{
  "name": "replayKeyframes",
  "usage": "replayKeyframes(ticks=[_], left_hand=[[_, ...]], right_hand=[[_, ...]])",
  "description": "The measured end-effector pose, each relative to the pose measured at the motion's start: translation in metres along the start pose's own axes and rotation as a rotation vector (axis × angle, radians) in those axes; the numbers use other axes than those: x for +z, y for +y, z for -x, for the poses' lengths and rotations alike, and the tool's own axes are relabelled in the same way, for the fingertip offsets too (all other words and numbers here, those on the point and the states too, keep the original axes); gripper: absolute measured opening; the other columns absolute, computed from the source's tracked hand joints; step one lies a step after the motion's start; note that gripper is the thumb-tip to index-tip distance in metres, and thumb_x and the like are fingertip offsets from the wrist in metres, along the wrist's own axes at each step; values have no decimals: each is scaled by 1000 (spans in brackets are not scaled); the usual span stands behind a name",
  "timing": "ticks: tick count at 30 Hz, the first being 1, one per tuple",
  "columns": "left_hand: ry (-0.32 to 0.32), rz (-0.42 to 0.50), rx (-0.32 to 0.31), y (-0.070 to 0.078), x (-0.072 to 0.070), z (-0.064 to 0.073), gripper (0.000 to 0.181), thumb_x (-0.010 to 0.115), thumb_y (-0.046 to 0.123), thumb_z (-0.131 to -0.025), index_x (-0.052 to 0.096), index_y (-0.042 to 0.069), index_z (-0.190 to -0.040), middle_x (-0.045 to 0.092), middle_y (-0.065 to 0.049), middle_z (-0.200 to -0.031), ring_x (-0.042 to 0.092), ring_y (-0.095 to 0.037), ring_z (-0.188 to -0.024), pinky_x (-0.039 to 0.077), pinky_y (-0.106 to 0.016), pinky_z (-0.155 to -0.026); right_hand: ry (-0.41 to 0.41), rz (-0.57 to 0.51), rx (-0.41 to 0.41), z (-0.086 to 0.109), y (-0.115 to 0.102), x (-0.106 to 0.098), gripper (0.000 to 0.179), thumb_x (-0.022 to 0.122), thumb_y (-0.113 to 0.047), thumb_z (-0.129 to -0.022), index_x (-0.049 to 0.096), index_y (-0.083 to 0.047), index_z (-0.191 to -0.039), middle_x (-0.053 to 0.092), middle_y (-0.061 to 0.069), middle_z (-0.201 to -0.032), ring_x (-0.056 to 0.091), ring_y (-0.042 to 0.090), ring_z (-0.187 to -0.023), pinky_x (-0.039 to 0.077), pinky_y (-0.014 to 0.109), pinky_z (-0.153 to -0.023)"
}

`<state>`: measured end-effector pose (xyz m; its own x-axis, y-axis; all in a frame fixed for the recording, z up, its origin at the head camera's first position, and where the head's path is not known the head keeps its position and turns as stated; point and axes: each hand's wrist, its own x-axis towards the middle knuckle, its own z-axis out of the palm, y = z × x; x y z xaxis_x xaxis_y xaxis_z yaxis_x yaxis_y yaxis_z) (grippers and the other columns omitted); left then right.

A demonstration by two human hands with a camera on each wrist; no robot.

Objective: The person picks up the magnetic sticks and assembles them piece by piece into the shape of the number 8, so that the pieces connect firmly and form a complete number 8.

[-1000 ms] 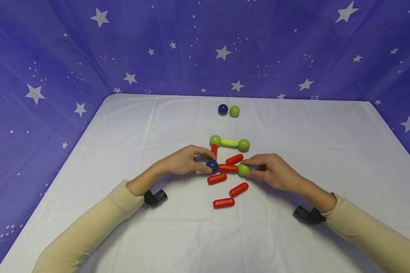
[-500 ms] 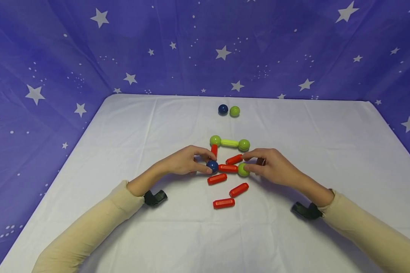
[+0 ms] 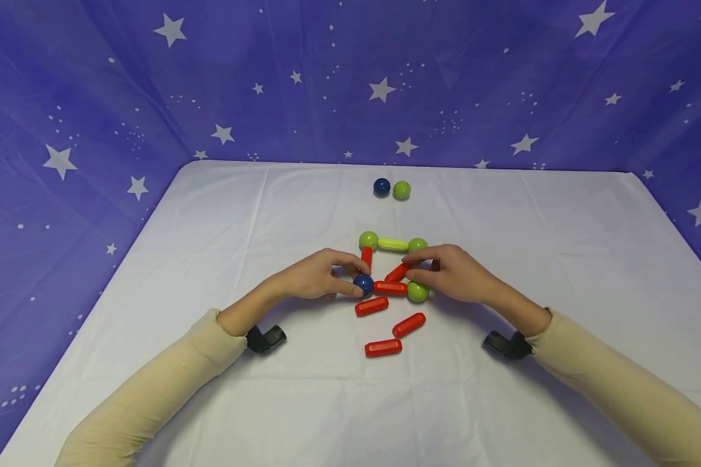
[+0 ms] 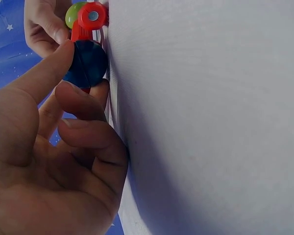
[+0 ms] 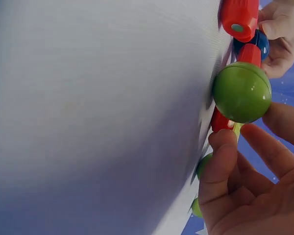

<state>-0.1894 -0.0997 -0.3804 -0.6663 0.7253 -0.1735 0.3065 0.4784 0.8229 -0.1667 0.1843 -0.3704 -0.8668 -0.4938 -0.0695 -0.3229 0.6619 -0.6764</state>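
My left hand [image 3: 318,274] pinches a blue ball [image 3: 362,284] between thumb and fingers; the left wrist view shows the same ball [image 4: 90,63] up close. A red magnetic stick [image 3: 390,288] joins it to a green ball [image 3: 418,292]. My right hand [image 3: 458,272] has thumb and fingertips around the right end of another red stick [image 3: 394,274], which lies at a slant behind the joined one. In the right wrist view, that stick [image 5: 220,121] shows partly behind the near green ball [image 5: 241,93]. A third red stick [image 3: 367,258] runs back from the blue ball, partly covered by left fingers.
Farther back, a yellow-green stick [image 3: 393,244] links two green balls, the left one [image 3: 368,240] meeting the third red stick. Loose red sticks [image 3: 383,348] lie in front. A dark blue ball [image 3: 381,187] and a green ball [image 3: 402,189] sit near the far edge.
My right hand has left the near green ball and moved back and left onto the slanted red stick, which has turned slightly. The left hand stays on the blue ball.
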Motion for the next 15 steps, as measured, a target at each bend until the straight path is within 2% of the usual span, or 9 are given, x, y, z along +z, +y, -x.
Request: replayKeyframes(ticks=[8, 15], left_hand=[[3, 13, -11, 0, 1, 0, 36, 76, 19, -89, 67, 12, -123, 64, -3, -114, 56, -20, -100, 49, -29, -66], [-2, 26, -18, -1, 0, 0, 36, 76, 20, -88, 66, 13, -123, 63, -4, -113, 58, -19, -80, 49, -30, -60]], right_hand=[[-8, 23, -35, -6, -6, 1, 30, 70, -10, -91, 70, -4, -121, 67, 2, -98, 51, 20, -70, 44, 32, -61], [-2, 33, -54, -14, -11, 4, 31, 71, -5, -89, 70, -4, -120, 67, 3, -98, 53, 19, -73, 46, 33, -65]])
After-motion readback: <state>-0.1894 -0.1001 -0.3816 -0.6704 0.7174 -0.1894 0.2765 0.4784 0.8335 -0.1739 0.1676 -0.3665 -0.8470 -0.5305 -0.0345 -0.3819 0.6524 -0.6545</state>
